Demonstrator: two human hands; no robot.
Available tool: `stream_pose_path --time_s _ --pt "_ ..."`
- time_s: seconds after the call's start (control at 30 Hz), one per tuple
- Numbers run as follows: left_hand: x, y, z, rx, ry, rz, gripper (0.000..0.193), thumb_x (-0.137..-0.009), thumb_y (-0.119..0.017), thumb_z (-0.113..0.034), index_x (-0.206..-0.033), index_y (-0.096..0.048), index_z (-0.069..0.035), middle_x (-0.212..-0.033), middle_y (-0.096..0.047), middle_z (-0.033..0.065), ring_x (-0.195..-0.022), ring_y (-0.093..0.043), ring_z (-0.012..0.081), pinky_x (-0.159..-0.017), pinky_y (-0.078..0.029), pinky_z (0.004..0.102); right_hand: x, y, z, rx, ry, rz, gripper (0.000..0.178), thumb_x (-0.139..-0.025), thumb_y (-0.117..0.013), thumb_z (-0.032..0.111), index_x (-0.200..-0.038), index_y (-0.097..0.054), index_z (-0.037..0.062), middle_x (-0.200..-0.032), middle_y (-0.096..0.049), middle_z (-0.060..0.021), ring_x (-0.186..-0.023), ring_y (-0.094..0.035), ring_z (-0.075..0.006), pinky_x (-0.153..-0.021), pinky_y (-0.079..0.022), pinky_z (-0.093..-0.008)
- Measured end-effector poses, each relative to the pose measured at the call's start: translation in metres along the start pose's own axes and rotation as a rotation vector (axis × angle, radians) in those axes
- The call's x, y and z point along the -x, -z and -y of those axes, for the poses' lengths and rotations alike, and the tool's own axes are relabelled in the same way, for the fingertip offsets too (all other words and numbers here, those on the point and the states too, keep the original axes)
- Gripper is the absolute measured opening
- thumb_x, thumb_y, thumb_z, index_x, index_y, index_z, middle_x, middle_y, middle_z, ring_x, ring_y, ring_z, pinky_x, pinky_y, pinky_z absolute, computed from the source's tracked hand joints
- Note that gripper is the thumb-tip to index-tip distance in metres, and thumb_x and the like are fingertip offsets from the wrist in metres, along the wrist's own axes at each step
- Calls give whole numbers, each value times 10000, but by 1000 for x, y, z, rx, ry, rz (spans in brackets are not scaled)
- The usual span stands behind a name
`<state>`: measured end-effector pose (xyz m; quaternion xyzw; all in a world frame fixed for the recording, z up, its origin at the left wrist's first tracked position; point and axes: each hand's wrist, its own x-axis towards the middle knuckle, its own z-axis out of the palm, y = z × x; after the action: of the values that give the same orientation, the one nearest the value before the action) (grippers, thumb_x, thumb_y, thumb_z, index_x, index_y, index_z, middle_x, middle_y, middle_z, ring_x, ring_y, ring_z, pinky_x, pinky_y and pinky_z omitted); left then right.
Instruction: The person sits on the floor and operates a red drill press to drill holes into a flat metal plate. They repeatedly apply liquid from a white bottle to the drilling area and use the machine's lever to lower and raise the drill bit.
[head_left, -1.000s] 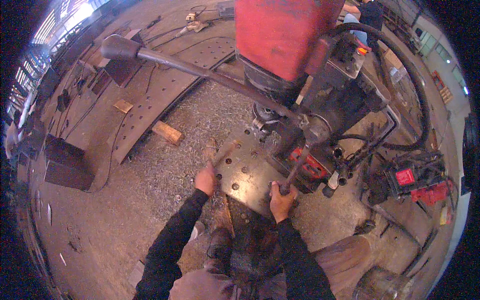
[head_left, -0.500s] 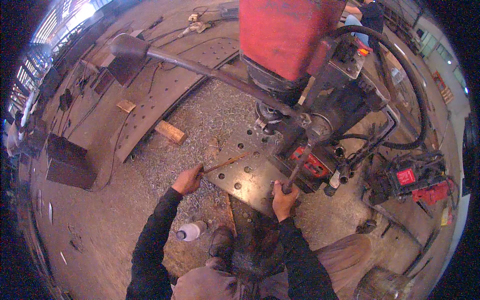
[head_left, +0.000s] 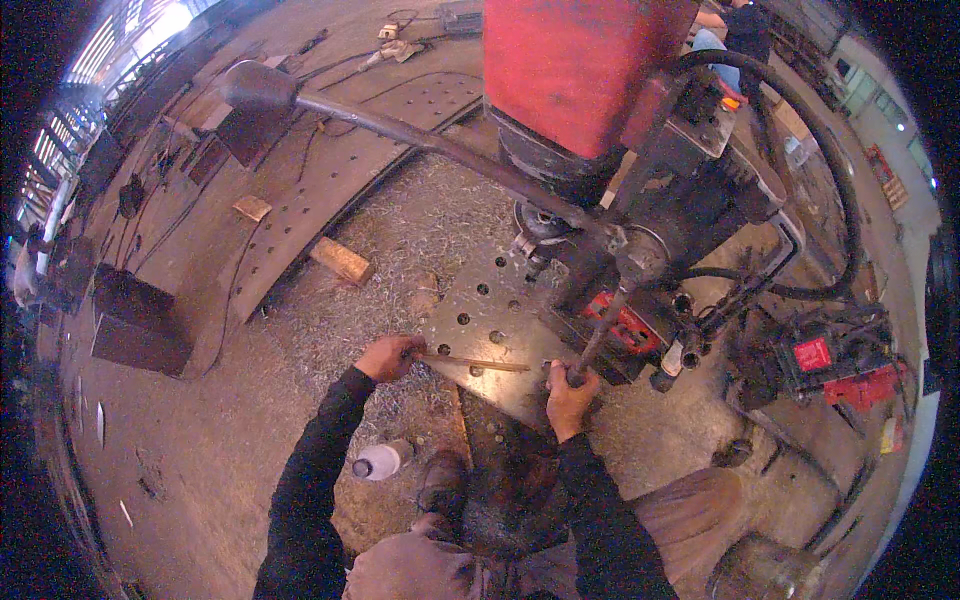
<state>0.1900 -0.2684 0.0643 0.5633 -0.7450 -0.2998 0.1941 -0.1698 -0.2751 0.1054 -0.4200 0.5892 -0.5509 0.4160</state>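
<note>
My left hand (head_left: 390,359) is closed round one end of a thin wooden stick (head_left: 490,365). The stick reaches to the right across the near part of a holed steel plate (head_left: 515,392). Over on the right, my right hand (head_left: 570,403) is wrapped round the lower end of a feed lever (head_left: 604,335), which belongs to a magnetic drill press with a red motor housing (head_left: 590,75). The drill stands on the plate's right side, its chuck area (head_left: 540,222) above the far part. Several round holes show in the plate; its far right is hidden under the drill.
Metal shavings (head_left: 400,215) cover the floor round the plate. A white bottle (head_left: 384,461) stands near my foot, and a wood block (head_left: 342,262) lies farther off. A second lever (head_left: 400,135) juts out left. A black hose (head_left: 845,180) loops right; another person (head_left: 745,40) is behind.
The stick's free end has swung toward me and to the right, from the plate's middle to its near part. My left hand has turned with it; my right hand stays on the lever.
</note>
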Motion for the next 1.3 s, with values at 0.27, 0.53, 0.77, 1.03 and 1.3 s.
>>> stream_pose_path --time_s 0.27,0.53,0.77,1.03,1.3 --pt "-36 -9 28 -510 493 -458 422 -779 -584 -130 -1200 -582 -111 -940 -664 191 -818 -650 377 -719 -523 477 -3 2 -11 62 -62 15 147 -873 -658 111 -878 -532 34 -671 -560 -17 -573 -534 -119 -537 -422 -275" --pt "21 51 -49 -497 444 -476 264 -858 -551 -214 -1080 -586 -75 -786 -646 230 -737 -649 379 -643 -503 510 2 -6 -12 15 -59 -63 128 -878 -645 102 -885 -541 29 -667 -551 -9 -564 -516 -109 -515 -402 -274" --pt "8 3 -74 -13 313 -136 227 -900 -518 -207 -1021 -609 -38 -862 -651 236 -818 -632 438 -732 -513 504 -7 0 -28 2 51 -20 149 -879 -644 94 -773 -560 33 -620 -541 5 -525 -497 -102 -492 -383 -273" --pt "-34 -69 -26 -260 216 -170 389 -836 -565 -162 -1208 -544 -50 -852 -648 212 -777 -643 398 -654 -509 511 -11 3 -47 81 57 -91 142 -878 -648 94 -798 -543 40 -635 -548 -5 -539 -503 -109 -520 -399 -278" --pt "22 17 16 -561 421 -309 449 -844 -588 -174 -1259 -470 -48 -793 -652 186 -663 -635 384 -574 -497 495 -3 -1 -28 88 11 -56 156 -875 -655 123 -855 -527 36 -655 -547 -10 -552 -509 -109 -534 -407 -276"
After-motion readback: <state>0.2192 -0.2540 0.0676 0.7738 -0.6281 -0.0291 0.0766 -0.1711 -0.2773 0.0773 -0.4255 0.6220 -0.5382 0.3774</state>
